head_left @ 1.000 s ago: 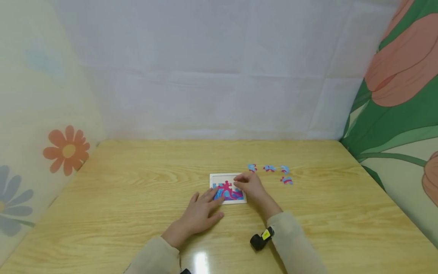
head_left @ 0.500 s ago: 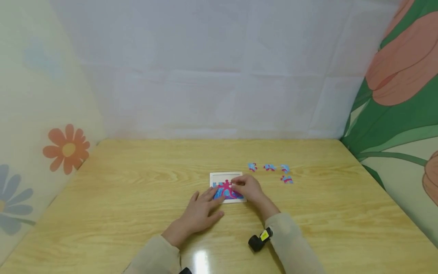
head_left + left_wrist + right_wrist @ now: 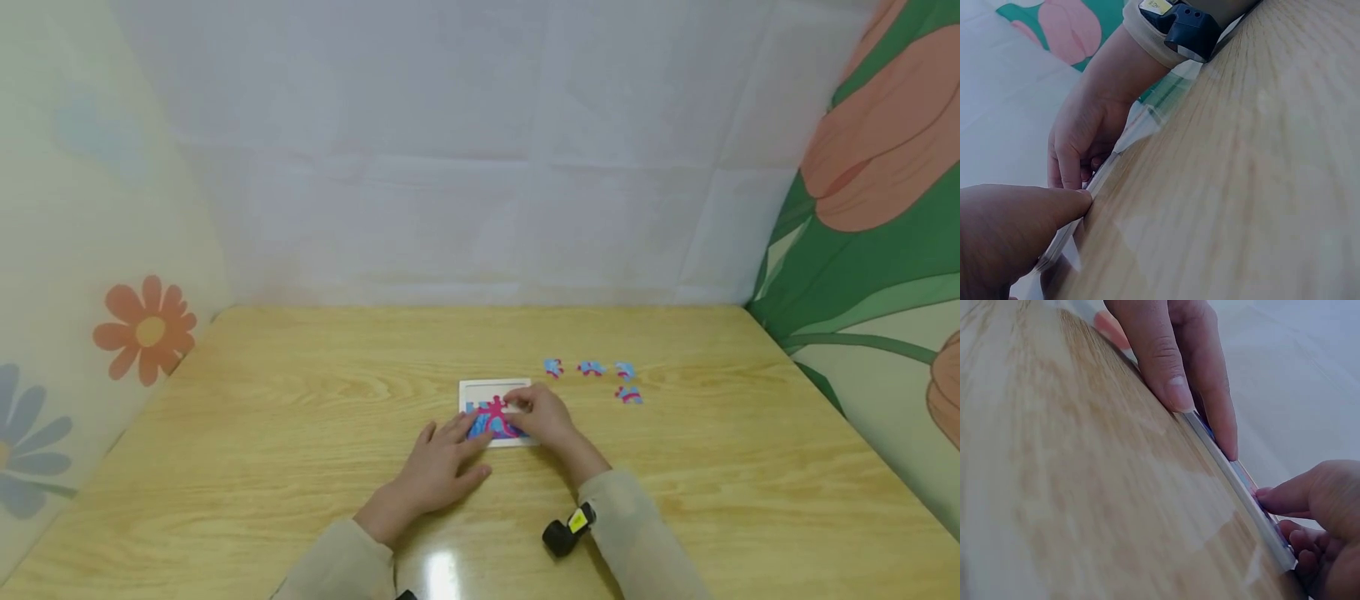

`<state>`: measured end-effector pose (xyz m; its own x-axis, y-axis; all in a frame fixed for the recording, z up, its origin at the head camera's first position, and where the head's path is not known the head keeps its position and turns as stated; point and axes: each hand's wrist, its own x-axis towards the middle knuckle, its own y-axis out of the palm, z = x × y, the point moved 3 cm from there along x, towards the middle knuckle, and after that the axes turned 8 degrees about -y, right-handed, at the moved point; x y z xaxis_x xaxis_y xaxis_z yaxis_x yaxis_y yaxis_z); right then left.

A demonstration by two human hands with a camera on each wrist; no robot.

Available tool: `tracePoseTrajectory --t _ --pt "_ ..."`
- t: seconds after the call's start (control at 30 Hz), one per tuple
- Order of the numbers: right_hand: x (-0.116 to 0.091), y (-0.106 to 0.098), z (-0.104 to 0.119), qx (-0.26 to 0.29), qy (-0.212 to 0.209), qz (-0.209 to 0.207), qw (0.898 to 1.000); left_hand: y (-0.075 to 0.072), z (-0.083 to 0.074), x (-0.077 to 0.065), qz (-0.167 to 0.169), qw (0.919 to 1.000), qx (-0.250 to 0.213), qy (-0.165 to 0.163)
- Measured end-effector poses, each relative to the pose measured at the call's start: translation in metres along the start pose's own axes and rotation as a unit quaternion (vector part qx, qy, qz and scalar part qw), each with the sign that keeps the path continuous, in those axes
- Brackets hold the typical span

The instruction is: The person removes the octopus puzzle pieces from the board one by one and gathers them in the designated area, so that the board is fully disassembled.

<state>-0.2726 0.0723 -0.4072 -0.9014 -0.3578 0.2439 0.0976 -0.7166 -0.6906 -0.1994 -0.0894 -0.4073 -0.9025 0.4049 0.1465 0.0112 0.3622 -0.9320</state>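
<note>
A white-framed jigsaw tray point(image 3: 495, 382) lies on the table, its lower part filled with blue and pink puzzle pieces point(image 3: 497, 425) and its upper strip bare. My left hand point(image 3: 435, 471) rests flat over the tray's lower left corner, fingers straight. In the right wrist view, that hand's thumb point(image 3: 1166, 378) lies against the tray's near edge. My right hand point(image 3: 551, 417) pinches a puzzle piece over the tray's right side; the piece is mostly hidden by the fingers. The right thumb point(image 3: 1282, 494) touches the puzzle's surface, with the other fingers curled beside it.
Several loose blue and pink pieces point(image 3: 591, 367) lie on the wooden table point(image 3: 300, 375) behind and right of the tray. A white cloth point(image 3: 465, 167) hangs behind the table. A black wrist camera point(image 3: 562, 537) is strapped at the right sleeve.
My right hand has shifted slightly left and down, further over the puzzle's right side. My left hand, the tray and the loose pieces have stayed put.
</note>
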Motion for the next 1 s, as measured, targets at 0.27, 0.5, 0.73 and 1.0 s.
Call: tracePoseTrajectory --t 0.27,0.5,0.73,1.0 --pt "-0.0012 0.0 0.0004 -0.007 -0.005 -0.008 1.0 0.0006 -0.0002 0.0 0.0 1.0 -0.001 -0.002" --pt "-0.0013 -0.0007 0.0021 -0.016 -0.005 -0.011 1.0 0.0003 -0.0014 0.0004 0.001 1.0 -0.001 -0.006" --pt "-0.0008 -0.0008 0.0032 -0.025 -0.023 -0.022 0.999 -0.0001 -0.0011 0.0021 -0.01 0.9999 -0.003 -0.002" --pt "-0.0006 0.0011 0.0026 -0.016 -0.016 -0.024 0.999 -0.0005 -0.001 0.0008 -0.008 0.9999 -0.007 -0.004"
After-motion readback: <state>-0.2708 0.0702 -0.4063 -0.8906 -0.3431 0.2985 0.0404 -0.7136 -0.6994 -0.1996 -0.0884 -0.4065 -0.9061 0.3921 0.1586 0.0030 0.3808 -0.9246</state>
